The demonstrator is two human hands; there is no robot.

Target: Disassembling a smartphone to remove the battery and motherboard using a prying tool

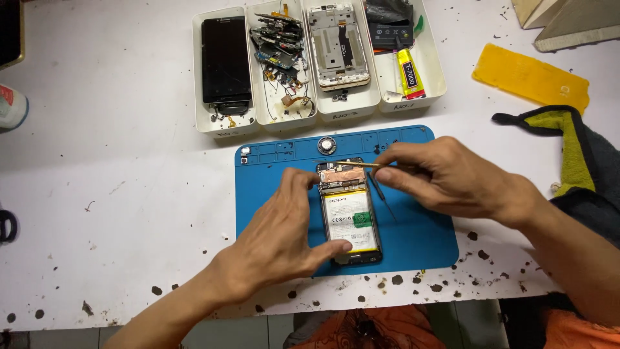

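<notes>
Blue rubber mat (pixel 271 194) lies in the middle of the white tabletop (pixel 116 194), and the opened phone (pixel 349 213) rests on it with its long axis running away from the person, the top end far and the bottom end near. The left hand (pixel 278 236) comes from the left side and clamps the phone: its fingers (pixel 303 181) curl over the left edge near the top, while the thumb presses the bottom end, so the phone is held flat between them. The white battery and the copper-coloured shield at the top end stay uncovered.

To the right, the right hand (pixel 445 178) is closed in a pinch on a thin brass-coloured tool (pixel 355 164), probably tweezers. The tool lies crosswise to the phone, its tip pointing left over the copper shield; I cannot tell if it touches. So the working point lies left of the right fingers, at the far end of the phone. A thin dark tool (pixel 382 194) lies on the mat just right of the phone, under this hand.
</notes>
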